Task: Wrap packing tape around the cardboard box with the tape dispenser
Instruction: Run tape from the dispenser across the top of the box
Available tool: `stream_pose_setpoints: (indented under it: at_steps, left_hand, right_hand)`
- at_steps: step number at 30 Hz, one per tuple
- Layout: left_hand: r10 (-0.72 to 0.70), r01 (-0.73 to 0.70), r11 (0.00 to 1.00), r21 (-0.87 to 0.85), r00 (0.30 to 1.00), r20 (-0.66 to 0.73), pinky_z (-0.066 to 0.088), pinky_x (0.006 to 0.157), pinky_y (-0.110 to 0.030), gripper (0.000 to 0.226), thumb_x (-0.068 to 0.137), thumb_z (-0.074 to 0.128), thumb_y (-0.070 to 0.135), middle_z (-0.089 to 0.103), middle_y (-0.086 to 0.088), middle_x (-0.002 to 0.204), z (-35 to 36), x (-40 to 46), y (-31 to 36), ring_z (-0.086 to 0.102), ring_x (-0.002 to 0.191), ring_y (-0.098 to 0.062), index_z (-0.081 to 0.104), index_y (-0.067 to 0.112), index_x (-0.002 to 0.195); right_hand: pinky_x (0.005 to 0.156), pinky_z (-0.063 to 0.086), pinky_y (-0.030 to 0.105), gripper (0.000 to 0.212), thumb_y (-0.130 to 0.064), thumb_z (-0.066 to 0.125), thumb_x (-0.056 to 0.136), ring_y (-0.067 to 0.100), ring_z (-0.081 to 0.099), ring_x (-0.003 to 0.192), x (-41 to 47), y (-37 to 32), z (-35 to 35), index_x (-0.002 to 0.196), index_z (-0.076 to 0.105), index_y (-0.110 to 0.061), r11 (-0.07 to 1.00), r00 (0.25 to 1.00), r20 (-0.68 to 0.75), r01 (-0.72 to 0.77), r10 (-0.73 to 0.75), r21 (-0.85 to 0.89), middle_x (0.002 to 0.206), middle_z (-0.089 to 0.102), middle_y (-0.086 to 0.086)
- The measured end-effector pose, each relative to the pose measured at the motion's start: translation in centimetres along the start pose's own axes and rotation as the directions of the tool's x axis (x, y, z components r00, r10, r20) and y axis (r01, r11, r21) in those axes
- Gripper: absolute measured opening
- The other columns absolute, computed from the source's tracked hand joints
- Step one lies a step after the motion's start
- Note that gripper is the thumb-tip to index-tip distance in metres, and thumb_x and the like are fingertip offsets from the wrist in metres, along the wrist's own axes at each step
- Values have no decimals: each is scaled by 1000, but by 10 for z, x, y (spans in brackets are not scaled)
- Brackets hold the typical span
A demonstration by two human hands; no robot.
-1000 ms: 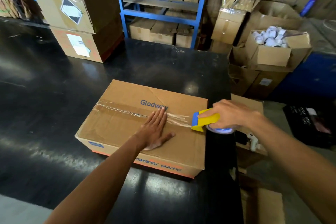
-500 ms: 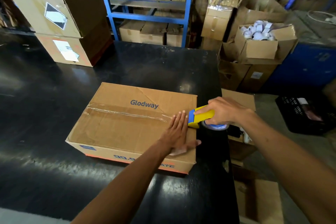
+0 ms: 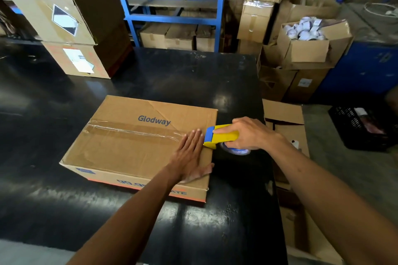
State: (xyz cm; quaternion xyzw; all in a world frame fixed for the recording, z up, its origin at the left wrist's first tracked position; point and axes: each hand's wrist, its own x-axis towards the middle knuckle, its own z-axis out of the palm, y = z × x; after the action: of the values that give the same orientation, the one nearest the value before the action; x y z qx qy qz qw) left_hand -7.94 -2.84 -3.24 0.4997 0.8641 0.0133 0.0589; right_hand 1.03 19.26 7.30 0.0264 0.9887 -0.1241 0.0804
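Observation:
A flat brown cardboard box [image 3: 129,148] printed "Glodway" lies on the black table [image 3: 183,79]. A strip of clear tape [image 3: 133,132] runs across its top from the left edge to the right edge. My left hand [image 3: 190,155] lies flat, fingers spread, on the box top near its right edge, over the end of the tape. My right hand [image 3: 251,133] grips the yellow and blue tape dispenser [image 3: 219,139], which sits at the box's right edge. The tape roll shows under my right hand.
Two stacked cardboard boxes [image 3: 71,26] stand at the table's back left. Blue shelving [image 3: 174,4] with cartons is behind the table. To the right, off the table, are several open boxes, one holding white rolls [image 3: 305,34], and a black crate [image 3: 364,127].
My left hand slid right along the tape to the box's right edge. The dispenser in my right hand stayed at that edge, drawing closer against it. The view shifted slightly.

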Motion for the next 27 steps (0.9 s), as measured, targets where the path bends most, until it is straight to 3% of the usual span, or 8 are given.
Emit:
stream_pose_setpoints:
  at_steps: [4, 9, 13, 17, 21, 24, 26, 27]
  left_hand:
    - [20, -20, 1000, 14, 1000, 3, -3, 124, -44, 117, 72, -13, 87, -13, -14, 164, -2, -1, 1, -15, 152, -25, -7, 5, 155]
    - [49, -50, 998, 47, 998, 26, -6, 123, -44, 105, 82, 6, 83, -21, -13, 162, -5, 1, 0, -22, 149, -24, -19, 7, 150]
    - [59, -63, 996, 67, 997, 52, -6, 123, -45, 105, 80, 1, 85, -21, -13, 162, -7, -1, -1, -23, 149, -25, -21, 8, 148]
    - [50, -52, 998, 45, 997, 55, -8, 123, -44, 105, 81, 5, 84, -22, -12, 162, -7, 1, -1, -24, 149, -24, -20, 8, 150]
    - [41, -40, 999, -22, 998, 42, -8, 123, -42, 104, 86, 19, 80, -13, -9, 165, -5, 3, -1, -15, 152, -22, -5, 7, 157]
    - [-139, 116, 963, -243, 987, -78, 15, 120, -38, 97, 82, 16, 81, 30, -4, 156, -17, 18, 9, 25, 144, -23, 32, 13, 148]
    - [-291, 247, 927, -283, 948, -126, 21, 115, -39, 89, 85, 16, 79, 39, -7, 144, -23, 34, 22, 35, 135, -28, 40, 13, 140]
    - [-344, 301, 910, -287, 932, -114, 14, 118, -42, 88, 88, 19, 76, 34, -11, 149, -22, 41, 29, 29, 140, -32, 36, 10, 145]
  right_hand:
    - [55, 32, 25, 40, -60, 59, 84, 16, 53, 74, -16, 17, -3, 121, 60, -46, 999, 1000, 11, 26, -26, -32, 86, 48, -5]
    - [55, 28, 22, 51, -63, 56, 85, 9, 45, 70, -46, 48, -6, 134, 50, -50, 990, 999, 19, -25, 28, -137, 85, 46, -6]
    - [63, 40, 26, 53, -61, 55, 86, 14, 52, 80, -36, 25, 19, 137, 47, -48, 990, 997, 64, -36, 46, -140, 98, 49, -2]
    - [69, 37, 33, 49, -56, 51, 89, 22, 55, 90, -18, -6, 38, 137, 45, -49, 967, 992, 119, -4, 35, -254, 109, 51, 3]
    - [72, 46, 39, 34, -50, 54, 84, 29, 62, 87, -13, -27, 63, 109, 64, -29, 948, 988, 141, -9, 57, -317, 105, 58, 9]
    - [73, 48, 39, 38, -52, 53, 83, 30, 62, 87, -19, -24, 67, 117, 60, -37, 957, 988, 122, -57, 95, -283, 105, 56, 8]
    - [71, 45, 37, 43, -55, 51, 84, 29, 62, 89, -23, -15, 62, 125, 55, -44, 962, 989, 96, -81, 110, -262, 107, 56, 7]
    - [71, 44, 36, 46, -56, 51, 85, 28, 62, 91, -25, -10, 59, 130, 52, -46, 962, 989, 81, -102, 126, -253, 109, 56, 7]
